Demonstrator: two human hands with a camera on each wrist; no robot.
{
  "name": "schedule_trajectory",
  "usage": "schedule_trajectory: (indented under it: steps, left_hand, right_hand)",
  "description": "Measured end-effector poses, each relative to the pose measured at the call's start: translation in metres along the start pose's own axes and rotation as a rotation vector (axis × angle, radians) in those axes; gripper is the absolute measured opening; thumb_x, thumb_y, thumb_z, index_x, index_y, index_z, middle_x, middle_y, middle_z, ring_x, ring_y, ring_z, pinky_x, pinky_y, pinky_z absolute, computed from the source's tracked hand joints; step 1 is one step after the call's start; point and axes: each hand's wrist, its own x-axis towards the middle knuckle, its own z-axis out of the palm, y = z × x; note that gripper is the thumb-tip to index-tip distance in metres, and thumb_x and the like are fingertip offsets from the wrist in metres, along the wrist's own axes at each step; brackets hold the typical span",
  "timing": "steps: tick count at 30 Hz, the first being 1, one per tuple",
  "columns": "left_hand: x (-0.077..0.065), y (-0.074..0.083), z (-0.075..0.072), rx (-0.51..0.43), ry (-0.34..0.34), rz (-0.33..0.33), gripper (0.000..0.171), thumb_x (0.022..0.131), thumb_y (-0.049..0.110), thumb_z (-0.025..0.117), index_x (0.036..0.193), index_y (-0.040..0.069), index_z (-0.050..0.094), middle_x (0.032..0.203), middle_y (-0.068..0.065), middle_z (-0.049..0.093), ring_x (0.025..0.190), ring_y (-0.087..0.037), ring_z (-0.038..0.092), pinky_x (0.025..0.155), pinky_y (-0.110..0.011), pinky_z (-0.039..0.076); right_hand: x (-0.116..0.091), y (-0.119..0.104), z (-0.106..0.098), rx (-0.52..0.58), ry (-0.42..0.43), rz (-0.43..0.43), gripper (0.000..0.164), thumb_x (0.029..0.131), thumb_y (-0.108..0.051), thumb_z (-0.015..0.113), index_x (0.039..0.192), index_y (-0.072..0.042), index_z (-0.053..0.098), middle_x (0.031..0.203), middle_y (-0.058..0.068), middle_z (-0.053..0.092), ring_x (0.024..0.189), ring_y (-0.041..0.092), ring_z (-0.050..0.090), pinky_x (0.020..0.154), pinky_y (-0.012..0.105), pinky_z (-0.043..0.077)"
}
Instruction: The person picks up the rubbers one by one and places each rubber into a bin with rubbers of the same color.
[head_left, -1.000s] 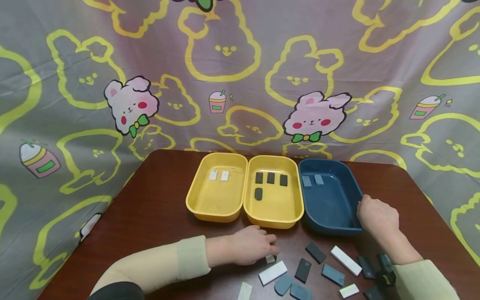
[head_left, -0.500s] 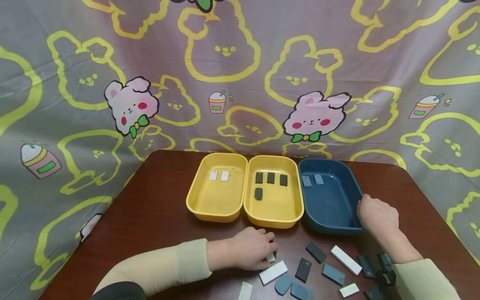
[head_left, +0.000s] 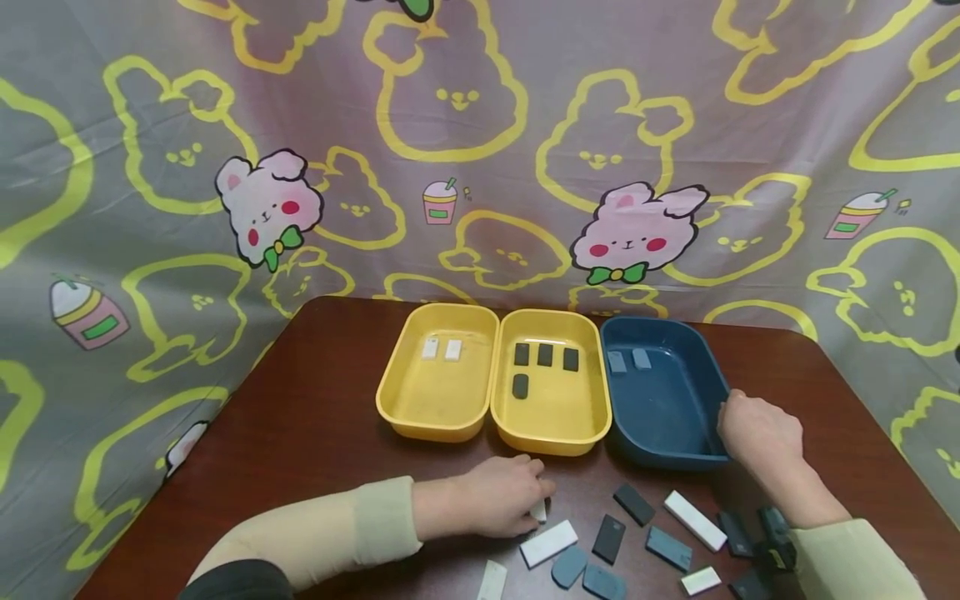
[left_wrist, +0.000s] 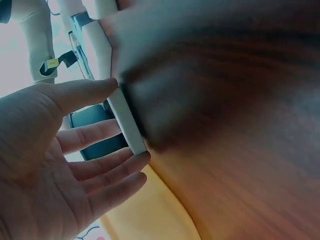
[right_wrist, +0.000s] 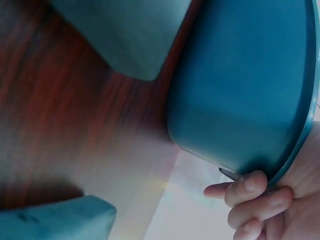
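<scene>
My left hand (head_left: pixel 495 497) is low over the table in front of the middle yellow bin (head_left: pixel 551 446). It pinches a small white rectangular block (left_wrist: pixel 127 122) by its ends, thumb on one end and fingertips on the other. The hand partly covers this block in the head view. At the right, my right hand (head_left: pixel 761 432) grips the near right corner of the blue bin (head_left: pixel 660 457). Its fingers curl over the rim in the right wrist view. Two pale blue blocks lie inside that bin.
Several white, black and blue-grey blocks (head_left: pixel 608 540) lie scattered on the brown table (head_left: pixel 315 400) between the arms. The left yellow bin (head_left: pixel 437 432) has two white blocks; the middle one has several black blocks. A patterned cloth (head_left: pixel 480 167) hangs behind.
My left fingers have drawn in on the small white block, which now stands more tilted. The right hand stays on the blue bin. The head view has shifted slightly.
</scene>
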Motion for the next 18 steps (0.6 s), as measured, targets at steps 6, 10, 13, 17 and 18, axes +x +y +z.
schedule_trajectory:
  steps: [6,10,13,17,18]
  left_hand:
    - [-0.013,-0.006,-0.011,-0.027,0.055,-0.031,0.029,0.084,0.035,0.074,0.108,0.020,0.065,0.088,0.008,0.051,0.078,-0.005,0.049,0.060,-0.019,0.040]
    - [-0.026,-0.010,-0.024,-0.106,0.050,-0.047,0.033,0.086,0.035,0.073,0.113,0.019,0.065,0.096,0.009,0.054,0.084,-0.004,0.051,0.067,-0.019,0.043]
    - [-0.037,-0.015,-0.036,-0.166,0.064,-0.060,0.034,0.087,0.035,0.073,0.115,0.018,0.065,0.102,0.008,0.057,0.089,-0.004,0.053,0.071,-0.019,0.045]
    - [-0.049,-0.023,-0.050,-0.212,0.134,-0.099,0.034,0.087,0.034,0.073,0.115,0.016,0.066,0.105,0.005,0.058,0.088,-0.005,0.053,0.072,-0.021,0.046]
    - [-0.051,-0.025,-0.053,-0.218,0.158,-0.113,0.035,0.087,0.033,0.073,0.115,0.015,0.066,0.105,0.004,0.059,0.089,-0.006,0.053,0.072,-0.022,0.047]
  right_hand:
    - [0.003,0.002,-0.007,0.006,-0.060,0.011,0.038,0.096,-0.016,0.053,0.104,0.020,0.046,0.061,0.013,0.047,0.053,0.026,0.049,0.046,0.037,0.044]
    - [0.002,-0.002,-0.008,-0.017,0.028,-0.024,0.041,0.093,-0.018,0.057,0.105,0.020,0.047,0.069,0.020,0.051,0.059,0.032,0.051,0.048,0.043,0.047]
    - [-0.001,-0.015,-0.008,-0.025,0.189,-0.083,0.045,0.090,-0.018,0.063,0.110,0.020,0.049,0.087,0.031,0.053,0.074,0.042,0.053,0.054,0.054,0.050]
    - [-0.007,-0.042,-0.012,-0.016,0.374,-0.194,0.052,0.085,-0.018,0.070,0.119,0.016,0.052,0.110,0.037,0.050,0.095,0.050,0.050,0.065,0.060,0.050]
    - [-0.009,-0.050,-0.013,-0.013,0.392,-0.225,0.053,0.085,-0.019,0.071,0.120,0.015,0.053,0.112,0.036,0.050,0.097,0.050,0.050,0.067,0.059,0.050]
